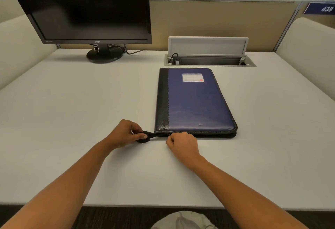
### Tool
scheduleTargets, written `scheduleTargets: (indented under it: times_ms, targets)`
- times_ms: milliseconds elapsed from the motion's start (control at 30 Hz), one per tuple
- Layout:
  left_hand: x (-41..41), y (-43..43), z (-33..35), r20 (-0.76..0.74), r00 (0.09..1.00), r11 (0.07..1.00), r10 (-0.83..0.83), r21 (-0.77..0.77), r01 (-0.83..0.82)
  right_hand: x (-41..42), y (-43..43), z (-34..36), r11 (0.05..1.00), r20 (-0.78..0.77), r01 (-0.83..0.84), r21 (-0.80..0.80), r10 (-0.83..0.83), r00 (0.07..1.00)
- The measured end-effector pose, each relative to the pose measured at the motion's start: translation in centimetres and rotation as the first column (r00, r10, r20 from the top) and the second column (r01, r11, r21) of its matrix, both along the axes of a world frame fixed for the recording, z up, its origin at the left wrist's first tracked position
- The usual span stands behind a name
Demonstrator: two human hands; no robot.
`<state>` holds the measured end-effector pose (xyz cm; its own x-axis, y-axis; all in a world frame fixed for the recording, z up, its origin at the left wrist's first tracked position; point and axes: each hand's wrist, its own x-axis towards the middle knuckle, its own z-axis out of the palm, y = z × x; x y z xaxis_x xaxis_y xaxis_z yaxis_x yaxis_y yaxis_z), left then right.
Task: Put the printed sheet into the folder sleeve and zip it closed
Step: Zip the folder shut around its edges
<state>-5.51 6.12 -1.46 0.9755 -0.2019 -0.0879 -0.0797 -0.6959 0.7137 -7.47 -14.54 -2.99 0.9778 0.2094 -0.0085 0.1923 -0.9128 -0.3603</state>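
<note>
A closed blue folder [195, 105] lies flat on a desk [72, 101], its long axis running near to far. The left hand [125, 134] pinches a black strap [146, 136] that sticks out left from the folder's near left corner. Just right of it, the right hand [183, 145] curls its fingers against the near edge; whether they hold the zip pull is hidden. Any zipping would likely run rightward. No sheet shows.

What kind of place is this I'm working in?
Most likely an open-plan office cubicle: a computer monitor stands on the desk, a tan partition panel runs behind it, and a blue sign numbered 438 marks the workstation.
</note>
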Motion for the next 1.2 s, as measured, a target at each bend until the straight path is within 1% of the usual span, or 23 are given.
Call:
scheduleTargets:
  times_ms: [200,333,567,800,1000,1133,1200]
  targets:
    - [0.2,0.9,0.1,0.039,0.999,1.0,0.006,0.019,-0.006,0.4,-2.8,-0.4,0.998,-0.017,0.063,0.01,-0.062,0.998]
    - [0.5,1.1,0.1,0.048,0.998,0.998,-0.026,0.057,0.024,0.4,-4.2,-0.5,0.996,0.006,0.083,0.014,-0.084,0.996]
    - [0.9,1.6,0.2,0.059,0.997,0.997,-0.044,0.067,0.04,-0.1,-8.1,-0.4,0.991,0.055,0.134,0.01,-0.134,0.989]
    - [1.2,3.3,0.4,0.072,0.997,0.994,-0.01,0.106,0.002,-1.0,-13.4,0.0,0.953,0.019,0.302,0.03,-0.303,0.953]
    - [1.4,3.6,0.6,0.061,0.998,0.986,-0.024,0.165,0.013,-0.9,-14.6,0.6,0.968,-0.018,0.247,0.033,-0.246,0.969]
    - [1.3,3.8,0.5,0.087,0.996,0.984,0.006,0.175,-0.021,-0.9,-15.2,0.3,0.975,0.026,0.213,0.062,-0.215,0.976]
    - [1.1,3.8,0.7,0.094,0.995,0.982,0.02,0.186,-0.038,-0.8,-15.7,0.0,0.969,0.047,0.223,0.111,-0.229,0.972]
